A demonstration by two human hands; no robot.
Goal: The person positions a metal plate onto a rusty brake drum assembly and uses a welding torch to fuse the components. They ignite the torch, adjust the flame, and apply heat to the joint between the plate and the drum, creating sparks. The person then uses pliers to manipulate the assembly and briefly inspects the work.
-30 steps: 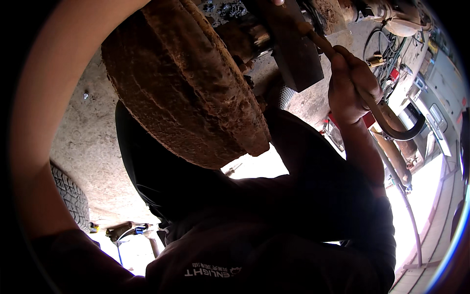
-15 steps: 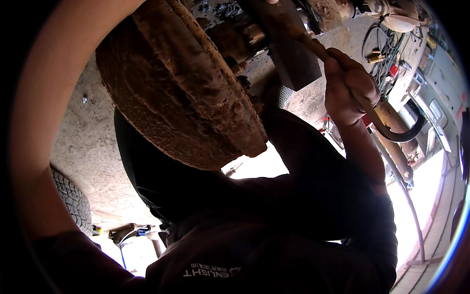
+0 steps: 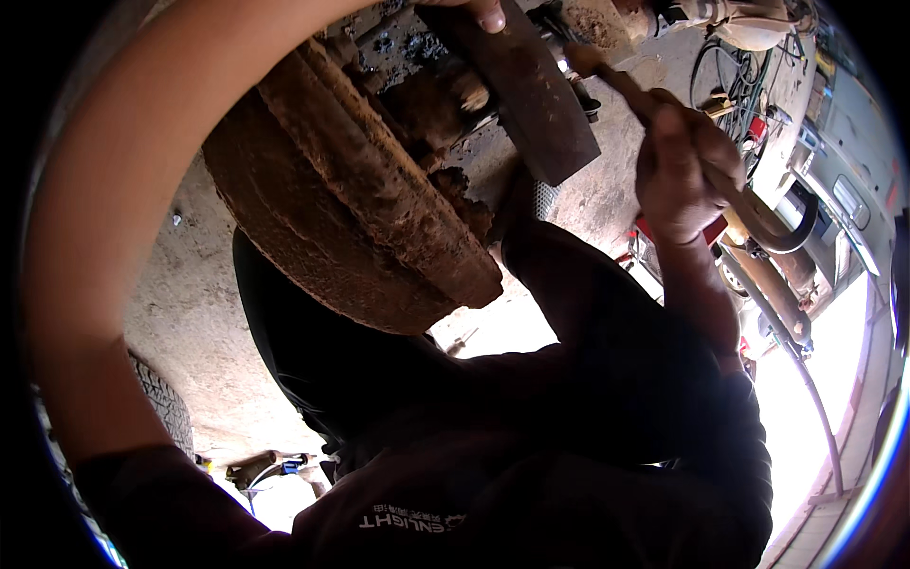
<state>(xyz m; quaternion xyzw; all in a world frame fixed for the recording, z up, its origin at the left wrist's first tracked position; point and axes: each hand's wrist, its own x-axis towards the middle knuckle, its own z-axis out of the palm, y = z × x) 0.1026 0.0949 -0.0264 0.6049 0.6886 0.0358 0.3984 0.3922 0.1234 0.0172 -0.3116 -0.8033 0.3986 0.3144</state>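
Over the wheel area is a rusty brake drum-like round part [image 3: 351, 199], coated in brown dirt, its edge toward me. My left hand [image 3: 486, 14] shows only a fingertip or thumb at the top edge; it presses on the upper end of a dark rectangular block [image 3: 536, 95], and its other fingers are out of frame. My right hand [image 3: 687, 171] is closed around a metal bar [image 3: 621, 83] with a hooked end. The bar's other end lies near the block's right side, and a gap between them shows.
Greasy axle parts [image 3: 441, 100] lie behind the block. Coiled hoses [image 3: 744, 85] and a brown cylinder [image 3: 777, 294] are at the right. Beneath me is a dusty concrete floor [image 3: 190, 275]; a tire [image 3: 163, 403] stands at the lower left.
The block has shifted slightly left in view, and more of my left fingertip shows on it. The bar's working end appears farther from the block. My view has also moved a little.
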